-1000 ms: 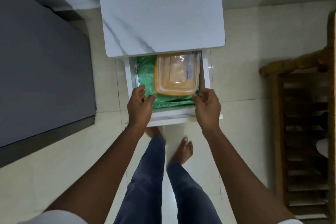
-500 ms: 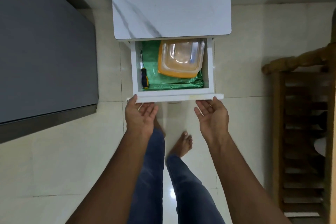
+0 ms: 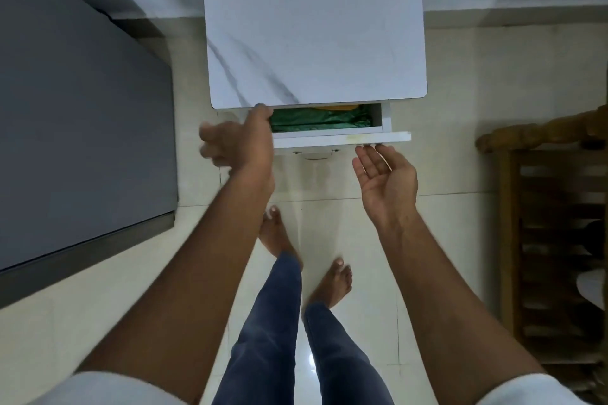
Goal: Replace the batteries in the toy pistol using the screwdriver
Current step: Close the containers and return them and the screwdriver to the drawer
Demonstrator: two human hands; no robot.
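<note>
Only a narrow strip of the drawer (image 3: 342, 138) is open beneath the white marble-patterned desk (image 3: 312, 26), with its white front panel standing just clear of the desk's edge. In the gap you can see a crumpled green plastic bag (image 3: 319, 120) lying flat along the drawer floor. Behind it is a thin sliver of an orange lid (image 3: 335, 106), mostly tucked under the desk top. Your left grip (image 3: 243, 141) sits over the drawer's left corner, blurred, fingertips at the desk edge — whatever lies in that corner is hidden. Your right grip (image 3: 385, 181) is palm-up with relaxed fingers, its fingertips just at the lower edge of the front panel — holding nothing.
</note>
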